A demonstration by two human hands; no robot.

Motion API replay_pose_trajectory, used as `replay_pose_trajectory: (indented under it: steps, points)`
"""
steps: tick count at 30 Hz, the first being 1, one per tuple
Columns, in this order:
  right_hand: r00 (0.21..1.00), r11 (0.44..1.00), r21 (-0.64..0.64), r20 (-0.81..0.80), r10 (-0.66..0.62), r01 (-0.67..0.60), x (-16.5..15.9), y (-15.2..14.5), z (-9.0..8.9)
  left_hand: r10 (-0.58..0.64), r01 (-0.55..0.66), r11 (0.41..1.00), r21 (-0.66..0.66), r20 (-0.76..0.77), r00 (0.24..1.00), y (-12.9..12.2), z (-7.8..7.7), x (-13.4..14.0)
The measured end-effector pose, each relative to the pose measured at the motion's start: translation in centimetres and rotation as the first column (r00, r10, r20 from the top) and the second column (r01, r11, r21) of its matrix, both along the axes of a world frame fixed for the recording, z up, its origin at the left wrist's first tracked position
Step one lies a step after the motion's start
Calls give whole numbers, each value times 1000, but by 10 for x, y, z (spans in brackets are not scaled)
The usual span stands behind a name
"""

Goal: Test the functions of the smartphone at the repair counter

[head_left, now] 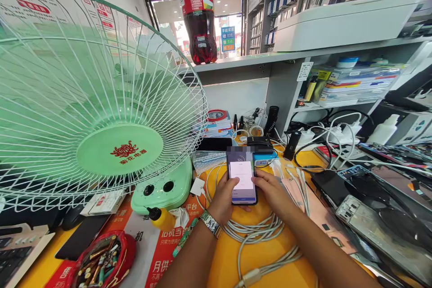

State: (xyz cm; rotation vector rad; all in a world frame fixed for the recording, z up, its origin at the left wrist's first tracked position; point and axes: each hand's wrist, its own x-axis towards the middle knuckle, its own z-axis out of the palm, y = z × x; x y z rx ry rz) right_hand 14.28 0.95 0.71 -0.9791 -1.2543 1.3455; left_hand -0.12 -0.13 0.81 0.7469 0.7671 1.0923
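A smartphone with a lit screen is held upright between both hands at the middle of the view. Its screen shows a white pop-up box over a darker page with "52" near the top. My left hand grips the phone's left edge, thumb over the screen; a metal watch is on that wrist. My right hand grips the right edge, its thumb also at the screen. The fingers behind the phone are mostly hidden. Below the hands lies a coiled grey cable on the yellow tabletop.
A green fan fills the left side. In front of it are a yellow bottle and a red bowl of small parts. A cola bottle stands on the shelf above. Phone parts and cables crowd the right.
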Motion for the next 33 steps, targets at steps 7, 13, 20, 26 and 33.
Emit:
replay_pose_trajectory:
  steps: [7, 13, 20, 26, 33]
  points:
    - [999, 1000, -21, -30, -16, 15, -1, 0, -1, -54, 65, 995, -76, 133, 990, 3, -2, -1]
    - [997, 999, -6, -64, -47, 46, 0, 5, -11, -78, 94, 992, -84, 183, 980, 3, 3, -1]
    - [998, 999, 9, -40, -41, 41, 3, 6, -16, -46, 62, 994, -92, 164, 985, 2, -1, -1]
    - [999, 1000, -14, -37, -26, 25, 3, 5, -11, -15, 17, 1000, -26, 77, 997, -1, -1, -1]
    - [998, 998, 8, -12, -57, 57, 3, 5, -14, 2, -3, 1000, -15, -3, 1000, -2, 0, -1]
